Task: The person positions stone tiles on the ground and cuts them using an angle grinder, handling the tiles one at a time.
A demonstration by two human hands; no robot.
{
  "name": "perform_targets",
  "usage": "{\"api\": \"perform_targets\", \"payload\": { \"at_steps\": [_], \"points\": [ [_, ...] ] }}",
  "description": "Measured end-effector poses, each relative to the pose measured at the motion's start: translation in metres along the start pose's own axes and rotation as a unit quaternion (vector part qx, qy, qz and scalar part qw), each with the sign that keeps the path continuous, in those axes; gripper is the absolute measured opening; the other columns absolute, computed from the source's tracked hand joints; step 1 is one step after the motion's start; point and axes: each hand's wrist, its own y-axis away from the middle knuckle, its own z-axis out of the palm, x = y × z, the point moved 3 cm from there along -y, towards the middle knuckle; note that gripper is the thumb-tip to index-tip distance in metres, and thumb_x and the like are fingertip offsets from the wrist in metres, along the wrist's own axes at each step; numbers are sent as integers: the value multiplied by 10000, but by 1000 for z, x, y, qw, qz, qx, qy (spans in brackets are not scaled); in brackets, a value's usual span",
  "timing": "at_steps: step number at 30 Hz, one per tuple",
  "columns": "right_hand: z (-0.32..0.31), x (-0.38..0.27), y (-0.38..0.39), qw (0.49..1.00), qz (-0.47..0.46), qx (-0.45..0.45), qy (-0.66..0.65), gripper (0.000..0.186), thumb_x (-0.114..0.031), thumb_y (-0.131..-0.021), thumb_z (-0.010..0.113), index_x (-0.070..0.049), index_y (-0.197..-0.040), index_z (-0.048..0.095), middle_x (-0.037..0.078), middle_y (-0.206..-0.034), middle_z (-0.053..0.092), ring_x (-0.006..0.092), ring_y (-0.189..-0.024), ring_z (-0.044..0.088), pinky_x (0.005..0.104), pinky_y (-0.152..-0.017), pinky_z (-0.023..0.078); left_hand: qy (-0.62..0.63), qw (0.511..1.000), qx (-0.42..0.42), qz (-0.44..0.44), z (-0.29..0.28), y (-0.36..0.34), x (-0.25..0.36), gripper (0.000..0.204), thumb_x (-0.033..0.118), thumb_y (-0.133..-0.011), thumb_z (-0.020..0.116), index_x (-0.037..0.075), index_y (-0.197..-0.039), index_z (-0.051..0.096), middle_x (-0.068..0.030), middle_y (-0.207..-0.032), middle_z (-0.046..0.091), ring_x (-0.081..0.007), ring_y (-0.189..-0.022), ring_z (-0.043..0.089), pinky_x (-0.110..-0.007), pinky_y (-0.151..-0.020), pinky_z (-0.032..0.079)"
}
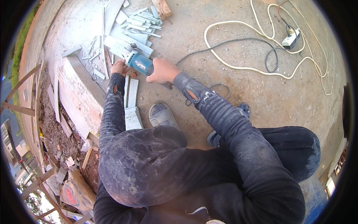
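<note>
My right hand point(163, 70) is closed round the rear of a teal angle grinder point(138, 61), its head pointing up-left. My left hand point(118, 67) is closed just left of and below the grinder head; what it holds is partly hidden and I cannot make it out. Below the hands, pale stone strips point(132, 93) lie beside a small orange piece point(134, 74). Beyond the grinder is a pile of cut pale strips point(141, 24) on the dusty concrete point(238, 89). A dark cord runs from the tool's rear.
A white power strip point(291, 38) sits right among looping cables point(235, 67). A raised concrete edge point(85, 93), wooden planks point(36, 97), rubble point(74, 142) and a torn paper sack point(74, 188) line the left. A timber block point(162, 8) lies at the far edge of the pile.
</note>
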Motion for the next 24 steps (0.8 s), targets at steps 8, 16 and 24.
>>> {"api": "perform_targets", "payload": {
  "at_steps": [8,16,24],
  "points": [
    [1,2,7,1000,23,-3,-10,602,-343,-612,755,63,-1038,630,268,-991,679,376,-948,679,408,-836,548,-8,1000,-7,2,-1,0,1,148,3,-906,591,17,-1053,580,-76,-956,618,-221,-822,676,-347,-714,612],
    [-4,-1,10,1000,22,-3,-6,621,-344,-615,757,71,-1058,622,270,-1015,675,381,-957,676,405,-847,545,-1,1000,-2,0,1,5,2,88,4,-908,592,41,-986,579,-60,-910,613,-211,-819,673,-343,-718,608],
    [0,0,5,1000,15,-3,-1,631,-346,-613,759,78,-1060,621,266,-1014,675,378,-957,676,403,-848,545,4,1000,-9,-2,1,4,2,130,-4,-914,576,14,-1042,579,-76,-962,617,-221,-847,671,-356,-736,611]
  ]
}}
